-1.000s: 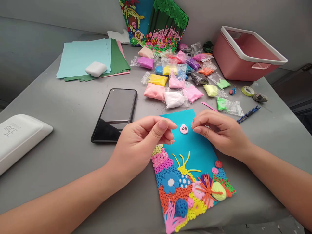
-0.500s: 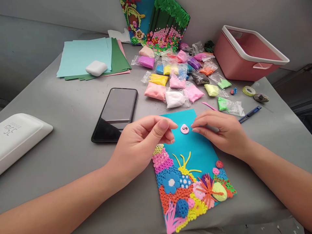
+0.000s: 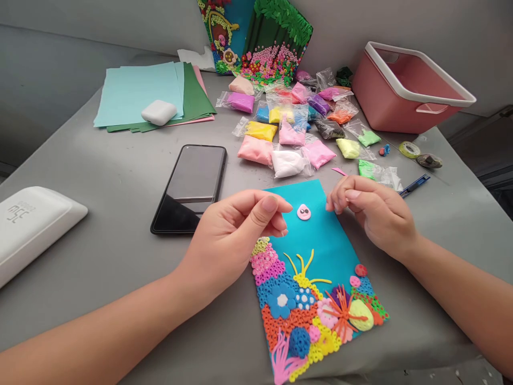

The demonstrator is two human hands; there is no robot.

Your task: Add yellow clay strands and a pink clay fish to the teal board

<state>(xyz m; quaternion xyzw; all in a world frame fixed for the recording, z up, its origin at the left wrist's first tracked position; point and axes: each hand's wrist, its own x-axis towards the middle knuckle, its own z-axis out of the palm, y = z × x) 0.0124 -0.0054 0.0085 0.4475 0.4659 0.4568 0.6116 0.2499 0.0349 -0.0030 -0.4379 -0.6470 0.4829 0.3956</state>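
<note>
A blue sheet (image 3: pixel 320 235) lies on the table, its lower part covered with colourful clay rings, flowers and strands. Near its top sits a small pink drop-shaped clay piece (image 3: pixel 303 212) with two dark eyes. My left hand (image 3: pixel 248 224), just left of that piece, has its thumb pressed to curled fingers; whatever it may hold is too small to make out. Over the sheet's upper right edge is my right hand (image 3: pixel 372 214), its fingers curled and thumb against them, apart from the pink piece. Anything inside it is hidden.
Bags of coloured clay (image 3: pixel 289 162) spread behind the sheet. A phone (image 3: pixel 190 187) lies left, a white device (image 3: pixel 36 227) farther left. Paper sheets (image 3: pixel 136 91), a pink basket (image 3: pixel 393 101), a blue cutter (image 3: pixel 414 185), tape (image 3: pixel 409 149) and decorated pictures (image 3: pixel 276 43) stand or lie around.
My right hand has moved slightly right, away from the pink piece, and its fingers have curled inward. My left hand stays in place.
</note>
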